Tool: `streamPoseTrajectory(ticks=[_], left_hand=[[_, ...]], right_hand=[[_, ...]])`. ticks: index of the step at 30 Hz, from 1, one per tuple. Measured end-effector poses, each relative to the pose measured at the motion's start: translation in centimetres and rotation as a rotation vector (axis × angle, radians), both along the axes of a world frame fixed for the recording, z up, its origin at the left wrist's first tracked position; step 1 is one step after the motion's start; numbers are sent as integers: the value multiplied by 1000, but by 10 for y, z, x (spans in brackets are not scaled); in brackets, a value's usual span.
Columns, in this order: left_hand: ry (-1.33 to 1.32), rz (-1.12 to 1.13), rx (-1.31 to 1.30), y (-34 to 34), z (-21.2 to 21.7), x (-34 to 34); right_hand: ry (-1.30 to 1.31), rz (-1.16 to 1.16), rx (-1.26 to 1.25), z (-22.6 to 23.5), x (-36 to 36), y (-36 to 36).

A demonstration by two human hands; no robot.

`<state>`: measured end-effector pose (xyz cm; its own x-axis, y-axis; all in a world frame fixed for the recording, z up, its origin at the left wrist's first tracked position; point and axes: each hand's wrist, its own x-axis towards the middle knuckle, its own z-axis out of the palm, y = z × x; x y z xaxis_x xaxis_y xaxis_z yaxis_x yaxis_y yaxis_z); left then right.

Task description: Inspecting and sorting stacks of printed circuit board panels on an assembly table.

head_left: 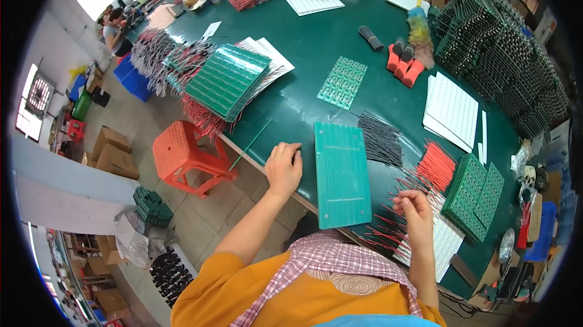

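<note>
Left hand curled, fingertips on green jig board's edge; right hand pinched shut on red wires.

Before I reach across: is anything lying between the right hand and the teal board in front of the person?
Nothing visible blocks it. The right hand pinches red wires just right of the teal board; only bare green tabletop separates them. The black wires lie farther back.

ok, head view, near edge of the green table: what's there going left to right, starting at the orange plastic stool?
Orange plastic stool → thin green stick → left hand → flat teal rectangular jig board → right hand pinching red wires → stack of green circuit boards.
</note>
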<state>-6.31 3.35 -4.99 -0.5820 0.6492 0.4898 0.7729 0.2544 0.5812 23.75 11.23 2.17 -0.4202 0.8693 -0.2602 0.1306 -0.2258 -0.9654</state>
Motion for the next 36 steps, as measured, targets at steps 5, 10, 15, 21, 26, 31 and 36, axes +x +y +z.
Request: streamPoseTrajectory(ticks=[5, 10, 15, 21, 26, 31, 36], left_hand=[[32, 6, 0, 5, 0, -3], [33, 28, -24, 4, -4, -6], [-198, -127, 238, 28, 19, -35], [-1101, -265, 241, 183, 81, -124], [-1525, -181, 462, 296, 61, -167], [-1626, -218, 623, 345, 49, -202], [-1491, -229, 634, 360, 61, -193]], right_hand=[[67, 203, -42, 1, 0, -34], [31, 269, -29, 10, 16, -40], [1, 257, -41, 25, 15, -28], [29, 270, -108, 25, -3, -13], [1, 201, -123, 17, -10, -5], [-46, 123, -157, 13, -9, 3], [-31, 102, -185, 10, -15, 12]])
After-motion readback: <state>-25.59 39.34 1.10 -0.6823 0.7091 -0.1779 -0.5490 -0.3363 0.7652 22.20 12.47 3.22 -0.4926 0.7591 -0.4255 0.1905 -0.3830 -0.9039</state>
